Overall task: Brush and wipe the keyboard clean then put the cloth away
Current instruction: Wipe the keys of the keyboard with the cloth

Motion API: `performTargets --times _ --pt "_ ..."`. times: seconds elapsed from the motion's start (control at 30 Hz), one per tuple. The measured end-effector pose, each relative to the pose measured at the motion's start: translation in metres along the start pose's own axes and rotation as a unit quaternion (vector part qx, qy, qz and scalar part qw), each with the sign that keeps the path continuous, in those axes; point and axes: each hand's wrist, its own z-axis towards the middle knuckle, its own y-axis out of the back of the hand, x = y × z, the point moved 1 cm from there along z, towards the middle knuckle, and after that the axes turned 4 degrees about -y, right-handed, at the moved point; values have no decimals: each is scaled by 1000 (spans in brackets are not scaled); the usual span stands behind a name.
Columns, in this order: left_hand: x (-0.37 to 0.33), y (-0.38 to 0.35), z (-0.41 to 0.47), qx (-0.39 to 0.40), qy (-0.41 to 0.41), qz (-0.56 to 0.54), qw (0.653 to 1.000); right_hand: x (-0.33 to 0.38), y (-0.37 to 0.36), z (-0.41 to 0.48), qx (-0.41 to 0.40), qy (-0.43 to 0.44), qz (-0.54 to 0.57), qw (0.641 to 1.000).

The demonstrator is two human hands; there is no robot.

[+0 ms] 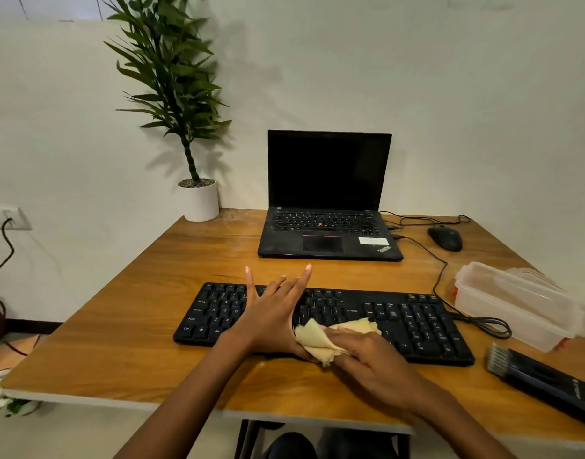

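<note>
Head view, nearest first. Right hand (367, 356) has its fingers curled over a bunched yellow cloth (320, 339), pressing it on the front rows of the black keyboard (417, 323), about mid-length. Left hand (271, 319) lies palm down on the keys just beside it, fingers straight and spread, gripping nothing; it appears to steady the board.

Risks, as judged:
- Loose cloth folds could snag a keycap edge on a hard stroke and lift it.
- If the spread hand eases off, the keyboard could skid on the wooden table (118, 326) toward its front edge.
- A wide sweep to the right could knock the brush (542, 382).

Cloth position: under the right hand's fingers, its left fold touching the base of the left hand, so it sits between the two hands.

Brush lies at the right, well apart from both hands, bristles toward the keyboard's corner. Behind it is a clear plastic container (503, 303); whether its lid is on, cannot tell. Cable (440, 276) loops beside it. Farther back are the open laptop (327, 193) with a dark screen, the mouse (445, 238) and the potted plant (175, 77).
</note>
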Motion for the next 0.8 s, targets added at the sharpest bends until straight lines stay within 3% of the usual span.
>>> performTargets --times 0.13,0.17,0.27,0.33,0.4,0.57,0.67,0.8 --pt "7 -6 -11 -20 7 -8 1000 3 31 -17 40 -65 169 983" --pt "12 -6 -15 -20 10 -20 1000 2 39 -17 10 -82 196 977" --pt "41 -5 -35 -10 44 -35 998 -6 65 -5 -182 -126 246 944" --pt "65 -7 -50 5 79 -51 996 -12 76 10 -292 -135 227 919" --pt "82 -10 -61 14 114 -91 989 -18 75 31 -347 -156 183 907" --pt "84 -15 -65 -22 128 -154 979 -20 19 79 -281 -263 52 922" --pt "83 -18 -65 -57 116 -156 979 1 -15 91 -275 -242 -58 929" --pt "83 -16 -64 -61 114 -156 979 31 -38 93 -241 -200 -102 944"
